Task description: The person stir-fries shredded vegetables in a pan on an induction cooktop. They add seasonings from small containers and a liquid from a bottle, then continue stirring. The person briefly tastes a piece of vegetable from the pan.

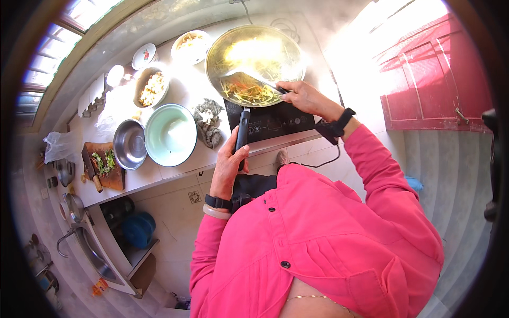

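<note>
My left hand (pixel 230 159) is wrapped around the black handle (pixel 242 133) of a frying pan (pixel 210 67). The pan stands on a black induction cooktop (pixel 274 123). Shredded vegetables (pixel 248 89), pale yellow-green with some orange shreds, lie in it, and bright glare washes out its far half. With my right hand (pixel 304 97) I grip the dark handle of a metal spatula (pixel 254 75). Its blade rests among the shreds at the pan's left side, partly lost in shine. Steam rises to the upper right.
Left of the pan are a crumpled grey cloth (pixel 208 127), a pale green enamel basin (pixel 167 149), a steel bowl (pixel 127 149) and a bowl of chopped food (pixel 152 89). A cleaver (pixel 92 171) and chopped greens (pixel 104 162) lie on a wooden cutting board (pixel 115 181). A red cabinet (pixel 433 79) stands right.
</note>
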The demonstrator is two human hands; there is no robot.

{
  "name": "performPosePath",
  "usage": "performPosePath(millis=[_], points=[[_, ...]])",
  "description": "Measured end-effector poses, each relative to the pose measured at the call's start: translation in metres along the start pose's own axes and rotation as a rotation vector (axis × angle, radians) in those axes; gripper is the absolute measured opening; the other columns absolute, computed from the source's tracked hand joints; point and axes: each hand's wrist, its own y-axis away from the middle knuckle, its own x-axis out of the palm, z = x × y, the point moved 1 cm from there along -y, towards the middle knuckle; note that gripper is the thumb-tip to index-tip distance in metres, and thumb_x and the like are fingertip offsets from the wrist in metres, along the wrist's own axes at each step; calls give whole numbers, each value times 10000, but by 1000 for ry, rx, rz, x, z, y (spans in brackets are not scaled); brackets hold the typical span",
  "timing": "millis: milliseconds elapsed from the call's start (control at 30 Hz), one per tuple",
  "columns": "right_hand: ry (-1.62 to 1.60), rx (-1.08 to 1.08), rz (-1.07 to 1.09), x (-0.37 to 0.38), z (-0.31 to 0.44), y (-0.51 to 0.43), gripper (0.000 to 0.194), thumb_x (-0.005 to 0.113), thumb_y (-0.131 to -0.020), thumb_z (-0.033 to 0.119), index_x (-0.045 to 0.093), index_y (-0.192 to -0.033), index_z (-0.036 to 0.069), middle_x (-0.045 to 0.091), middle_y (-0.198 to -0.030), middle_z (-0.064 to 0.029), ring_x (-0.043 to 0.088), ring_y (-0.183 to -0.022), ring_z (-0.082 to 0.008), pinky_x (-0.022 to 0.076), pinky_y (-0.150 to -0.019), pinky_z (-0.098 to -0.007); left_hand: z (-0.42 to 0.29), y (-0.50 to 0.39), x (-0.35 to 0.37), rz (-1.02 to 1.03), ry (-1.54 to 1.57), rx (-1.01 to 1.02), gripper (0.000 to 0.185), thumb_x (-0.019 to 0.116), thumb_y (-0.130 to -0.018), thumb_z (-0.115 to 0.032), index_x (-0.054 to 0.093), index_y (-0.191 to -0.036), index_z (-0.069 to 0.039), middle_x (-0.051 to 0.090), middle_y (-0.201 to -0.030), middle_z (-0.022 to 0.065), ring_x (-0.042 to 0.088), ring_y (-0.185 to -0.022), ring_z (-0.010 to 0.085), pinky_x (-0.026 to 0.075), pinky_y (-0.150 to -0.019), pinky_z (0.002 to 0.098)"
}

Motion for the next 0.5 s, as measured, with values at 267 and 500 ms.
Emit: performPosePath(millis=[267,500], points=[[470,50,10,-137,26,61,456,618,-885,86,709,-1331,64,737,-940,-195,674,-788,-244,532,-791,-352,2,-2,-3,18,18,-6,729,668,-982,-97,366,-1646,-78,560,-812,-1,555,-564,85,487,-490,250],[478,152,238,-150,32,55,401,629,-889,139,740,-1264,54,722,-905,-130,683,-752,-254,544,-734,-373,2,-2,-3,12,20,-7,717,667,-984,-91,378,-1640,-75,555,-812,-8,552,-566,82,486,-493,248]])
